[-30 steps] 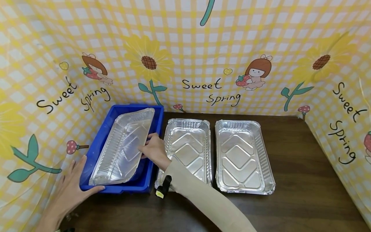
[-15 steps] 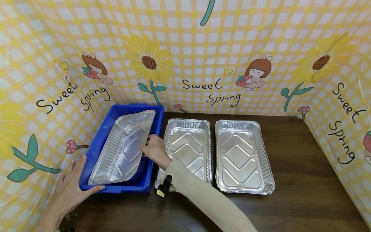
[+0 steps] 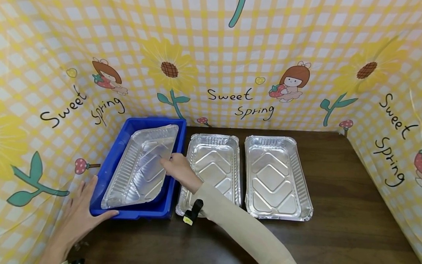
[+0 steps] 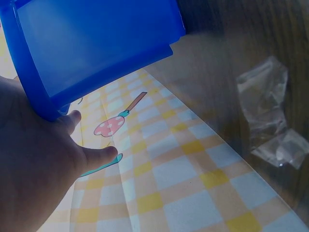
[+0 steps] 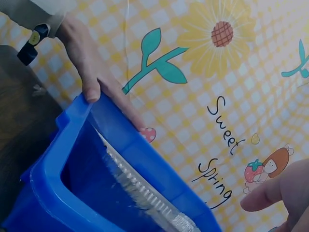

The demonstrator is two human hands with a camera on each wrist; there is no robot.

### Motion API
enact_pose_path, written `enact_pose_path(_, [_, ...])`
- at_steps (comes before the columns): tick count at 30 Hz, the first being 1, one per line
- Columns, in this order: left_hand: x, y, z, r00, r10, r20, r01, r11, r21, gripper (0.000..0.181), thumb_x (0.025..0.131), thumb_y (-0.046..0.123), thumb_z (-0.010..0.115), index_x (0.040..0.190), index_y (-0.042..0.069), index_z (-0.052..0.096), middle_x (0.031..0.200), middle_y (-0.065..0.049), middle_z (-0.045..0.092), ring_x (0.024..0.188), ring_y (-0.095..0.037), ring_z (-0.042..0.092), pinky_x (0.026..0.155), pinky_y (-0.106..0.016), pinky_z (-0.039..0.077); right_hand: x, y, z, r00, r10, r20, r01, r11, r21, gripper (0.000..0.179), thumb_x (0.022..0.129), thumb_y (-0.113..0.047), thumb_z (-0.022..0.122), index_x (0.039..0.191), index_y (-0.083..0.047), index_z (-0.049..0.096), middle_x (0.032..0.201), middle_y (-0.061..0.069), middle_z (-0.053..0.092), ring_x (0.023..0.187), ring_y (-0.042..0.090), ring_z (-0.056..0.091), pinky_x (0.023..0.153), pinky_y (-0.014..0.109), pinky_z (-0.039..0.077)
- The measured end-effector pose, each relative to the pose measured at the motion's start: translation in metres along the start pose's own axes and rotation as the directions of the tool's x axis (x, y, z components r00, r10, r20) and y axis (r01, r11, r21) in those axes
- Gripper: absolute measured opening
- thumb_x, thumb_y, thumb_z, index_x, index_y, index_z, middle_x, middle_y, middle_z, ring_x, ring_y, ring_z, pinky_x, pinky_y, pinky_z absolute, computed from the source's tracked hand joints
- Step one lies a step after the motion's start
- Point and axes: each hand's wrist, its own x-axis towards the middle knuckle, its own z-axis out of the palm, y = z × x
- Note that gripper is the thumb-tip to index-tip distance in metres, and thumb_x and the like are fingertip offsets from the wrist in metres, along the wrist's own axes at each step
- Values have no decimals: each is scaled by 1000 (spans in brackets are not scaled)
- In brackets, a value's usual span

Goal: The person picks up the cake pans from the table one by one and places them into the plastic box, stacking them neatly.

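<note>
In the head view, a foil tray [image 3: 148, 165] leans inside the blue plastic bin [image 3: 165, 211], its right side raised. My right hand [image 3: 179, 170] pinches that raised rim, the thumb over the inner face and the other fingers mostly hidden behind. At the bin's near left corner my left hand [image 3: 77, 209] rests with spread fingers, thumb along the front rim. The left wrist view shows this hand [image 4: 38, 150] against the bin wall [image 4: 96, 43]. In the right wrist view, only part of my right hand [image 5: 289, 193] appears, with the bin [image 5: 53, 179] and a strip of foil [image 5: 145, 191].
Two more foil trays, a middle one [image 3: 212, 165] and a right one [image 3: 273, 176], stand side by side on the dark wooden table [image 3: 349, 216]. A crumpled clear plastic piece [image 4: 265, 101] lies on the table. A yellow checked cloth [image 3: 224, 66] surrounds the table.
My right hand has shifted slightly right, and its thumb reaches a little higher on the tray. The tilted tray's upper edge has moved slightly right. My left hand stays in place.
</note>
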Motion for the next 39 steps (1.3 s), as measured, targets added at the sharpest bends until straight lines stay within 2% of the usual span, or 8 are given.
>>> enact_pose_path(4, [0, 0, -1, 1000, -5, 5, 5, 1000, 1, 128, 88, 53, 83, 171, 20, -9, 174, -28, 3, 159, -47, -15, 113, -78, -18, -4, -1, -4, 999, -6, 34, 4, 998, 58, 19, 96, -20, 64, 83, -7, 64, 90, 8, 72, 87, 30, 78, 72, 29, 59])
enact_pose_path(8, [0, 0, -1, 1000, -6, 8, 6, 1000, 3, 127, 88, 53, 82, 171, 19, -8, 173, -29, 4, 159, -48, -14, 114, -77, -17, -5, -2, -5, 999, -7, 45, 7, 1000, -12, 27, 96, -22, 63, 72, -12, 54, 76, 3, 65, 67, 17, 69, 57, 24, 49])
enact_pose_path(12, [0, 1, -1, 1000, 0, 0, 0, 1000, 19, 128, 87, 53, 82, 171, 19, -8, 173, -30, 4, 159, -48, -13, 115, -77, -15, -9, -6, -4, 994, -27, 102, 35, 996, -79, 24, 94, -27, 63, 91, -3, 67, 75, 1, 60, 59, 11, 50, 53, 24, 38])
enact_pose_path(15, [0, 2, 0, 1000, 2, -3, -2, 1000, 28, 128, 87, 54, 82, 171, 19, -9, 173, -30, 5, 159, -49, -12, 115, -78, -15, -12, -8, -5, 989, -36, 143, 47, 996, -78, 34, 93, -31, 63, 106, 0, 70, 84, 4, 65, 66, 13, 59, 61, 25, 45])
enact_pose_path(21, [0, 3, 1, 1000, -12, -4, 12, 1000, 26, 129, 87, 55, 82, 170, 19, -10, 172, -31, 4, 158, -50, -13, 114, -79, -14, -8, -3, -9, 990, -13, 138, 5, 998, 59, 26, 97, -27, 64, 84, -4, 61, 99, 10, 68, 82, 20, 74, 75, 27, 60])
enact_pose_path(24, [0, 2, 0, 1000, -14, -4, 14, 999, 35, 129, 87, 56, 81, 170, 19, -10, 172, -32, 3, 158, -50, -12, 114, -79, -13, -6, 2, -16, 988, -16, 155, -12, 984, 177, 26, 98, -20, 62, 99, 4, 69, 100, 9, 67, 94, 19, 71, 84, 31, 62])
enact_pose_path(29, [1, 2, -1, 1000, -19, 7, 19, 999, 41, 128, 88, 55, 81, 170, 18, -10, 172, -33, 2, 158, -52, -12, 113, -80, -13, -9, 6, -30, 980, 8, 198, -67, 954, 293, 48, 101, -18, 57, 141, 9, 60, 140, 18, 63, 127, 34, 63, 99, 39, 58])
enact_pose_path(39, [2, 2, -1, 1000, -19, 3, 19, 999, 39, 128, 88, 55, 81, 171, 16, -8, 172, -33, 3, 158, -50, -13, 113, -79, -16, -19, 22, -72, 966, -25, 256, -82, 913, 400, 53, 111, -19, 46, 156, 7, 43, 155, 30, 48, 140, 46, 52, 100, 45, 58])
